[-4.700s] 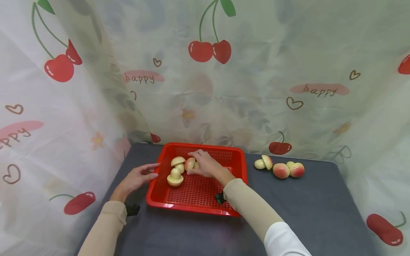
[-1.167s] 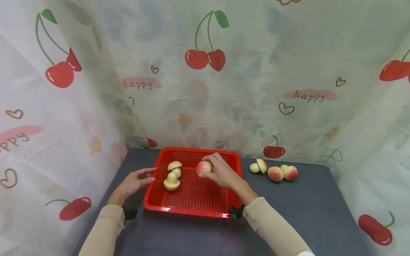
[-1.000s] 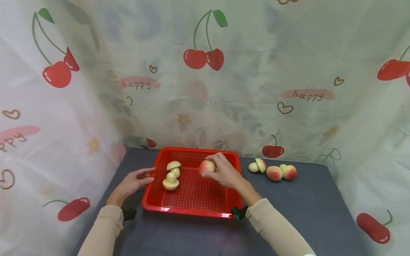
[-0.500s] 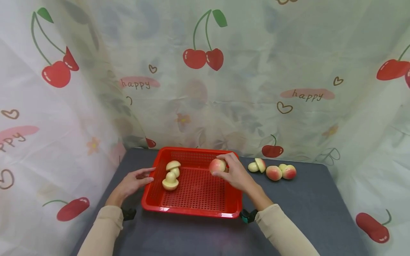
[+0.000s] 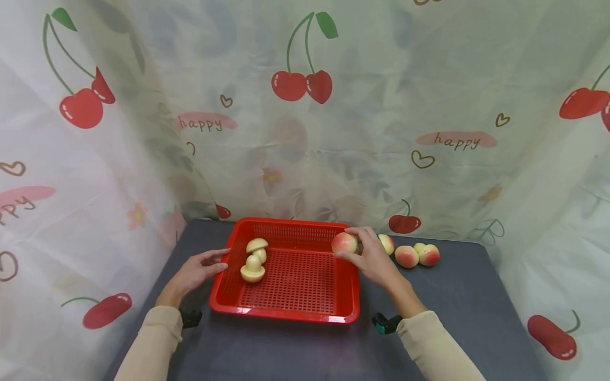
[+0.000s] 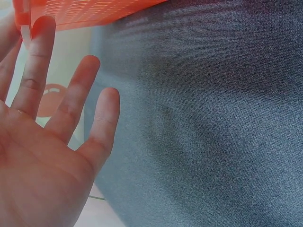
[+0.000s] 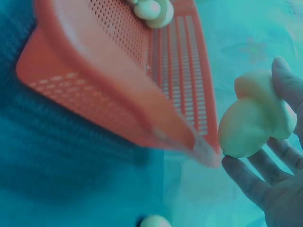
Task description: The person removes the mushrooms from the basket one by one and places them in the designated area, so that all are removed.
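Observation:
My right hand [image 5: 376, 259] pinches a toy mushroom [image 5: 344, 243] with a pink-red cap between thumb and fingers, above the right rim of the red basket [image 5: 286, 316]. In the right wrist view, the mushroom's pale bulbous stem [image 7: 244, 130] shows between the fingertips. My left hand [image 5: 197, 272] has its fingers extended at the basket's left rim; in the left wrist view, the fingertips [image 6: 42, 30] touch the rim. Inside the basket, at its left, lie two pale mushrooms, one with its cap up [image 5: 257, 245] and one with its cap down [image 5: 252, 272].
Right of the basket, more toy mushrooms [image 5: 406, 256] lie at the back of the dark table [image 5: 457, 307]. One mushroom [image 5: 387, 244] is partly hidden behind my right hand. A cherry-printed curtain [image 5: 305, 159] hangs behind the table and along its sides.
My right hand has taken the pink-capped mushroom from among those at the basket's left and carried it right, up to the right rim. The left hand stays at the left rim.

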`<action>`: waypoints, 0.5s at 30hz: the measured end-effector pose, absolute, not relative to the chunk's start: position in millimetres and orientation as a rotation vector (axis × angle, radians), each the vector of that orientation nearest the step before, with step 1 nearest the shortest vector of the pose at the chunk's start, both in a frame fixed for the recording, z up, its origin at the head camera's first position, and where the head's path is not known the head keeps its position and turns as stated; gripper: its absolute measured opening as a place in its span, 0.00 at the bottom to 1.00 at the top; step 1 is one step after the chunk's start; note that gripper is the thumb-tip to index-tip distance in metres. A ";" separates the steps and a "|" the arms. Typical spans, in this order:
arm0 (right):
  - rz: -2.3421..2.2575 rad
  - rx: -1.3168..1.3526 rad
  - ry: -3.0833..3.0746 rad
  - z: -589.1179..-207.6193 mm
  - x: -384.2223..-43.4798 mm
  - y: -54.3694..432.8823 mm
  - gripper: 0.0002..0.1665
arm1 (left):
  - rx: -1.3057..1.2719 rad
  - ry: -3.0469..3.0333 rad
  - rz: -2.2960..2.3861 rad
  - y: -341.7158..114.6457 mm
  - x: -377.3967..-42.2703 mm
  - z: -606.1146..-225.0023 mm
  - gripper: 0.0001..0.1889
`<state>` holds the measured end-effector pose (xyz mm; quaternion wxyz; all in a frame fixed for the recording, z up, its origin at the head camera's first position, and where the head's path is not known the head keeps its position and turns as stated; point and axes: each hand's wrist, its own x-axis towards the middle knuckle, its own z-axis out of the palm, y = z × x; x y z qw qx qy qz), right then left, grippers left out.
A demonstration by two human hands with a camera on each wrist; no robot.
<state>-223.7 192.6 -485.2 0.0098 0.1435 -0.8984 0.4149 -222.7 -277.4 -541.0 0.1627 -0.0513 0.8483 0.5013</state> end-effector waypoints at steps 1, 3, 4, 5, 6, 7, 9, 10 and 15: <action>1.296 0.437 -2.800 -486.0 -223.4 195.7 0.37 | -0.144 2.421 1.429 -277.4 -222.7 -540.7 0.32; 1.292 0.409 -2.796 -487.9 -222.4 201.6 0.37 | -0.140 2.425 1.423 -277.6 -222.7 -540.2 0.32; 1.288 0.399 -2.794 -488.8 -221.7 204.7 0.37 | -0.140 2.426 1.423 -277.7 -222.7 -540.0 0.32; 1.277 0.388 -2.796 -489.8 -220.8 207.7 0.37 | -0.139 2.428 1.421 -277.8 -222.7 -539.9 0.32; 1.273 0.380 -2.796 -490.8 -220.0 210.7 0.37 | -0.141 2.431 1.417 -277.9 -222.7 -540.0 0.32; 1.276 0.371 -2.797 -492.1 -219.2 213.8 0.37 | -0.141 2.431 1.416 -277.9 -222.6 -540.2 0.32; 1.266 0.353 -2.805 -495.5 -217.5 220.5 0.38 | -0.149 2.429 1.418 -278.1 -222.5 -541.0 0.32; 1.263 0.349 -2.806 -497.7 -216.6 224.3 0.38 | -0.155 2.425 1.423 -278.0 -222.5 -541.4 0.32; 1.214 0.312 -2.806 -509.8 -213.4 243.0 0.39 | -0.145 2.417 1.442 -278.3 -221.1 -543.0 0.32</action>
